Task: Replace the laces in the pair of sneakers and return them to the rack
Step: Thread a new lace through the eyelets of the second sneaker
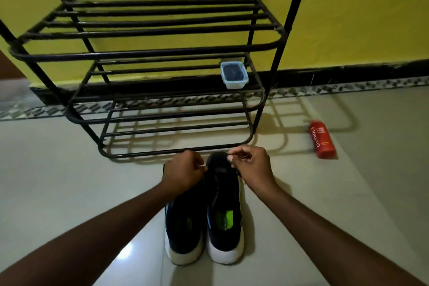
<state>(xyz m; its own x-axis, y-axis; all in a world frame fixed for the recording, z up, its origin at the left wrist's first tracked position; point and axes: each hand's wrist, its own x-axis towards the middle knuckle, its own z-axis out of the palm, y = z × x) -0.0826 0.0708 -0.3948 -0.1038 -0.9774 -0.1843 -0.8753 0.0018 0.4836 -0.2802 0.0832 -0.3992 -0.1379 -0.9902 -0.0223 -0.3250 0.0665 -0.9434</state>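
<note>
1. Readable writing. The red bottle [322, 139] lies on its side on the floor [69, 169], to the right of the rack [148, 53]. Its label reads "CINTHOL" in white letters; the smaller print beside it is too fine for me to read. The green insole patches inside the sneakers carry marks I cannot make out.

2. Position of the sneakers. The left sneaker [183, 223] and the right sneaker [224, 204] stand side by side on the floor, touching, directly in front of the rack's lowest tier. Both are dark with white soles.

3. Orientation. The heels face me and the toes point at the rack. The long axis of each sneaker runs straight from me toward the yellow wall [348, 18].

4. Left hand [184, 170]. Its grip is closed, the fingers curled in over the toe end, at the left edge of the right sneaker. I cannot tell what, if anything, it has hold of.

5. Right hand [251, 165]. Its grip is a tight pinch of thumb and forefinger above the right sneaker's toe. A dark lace [238, 173] runs from under this hand to the sneaker's right edge.

6. Rack contents. One small clear container [234, 74] with dark contents sits at the right end of a middle shelf.
</note>
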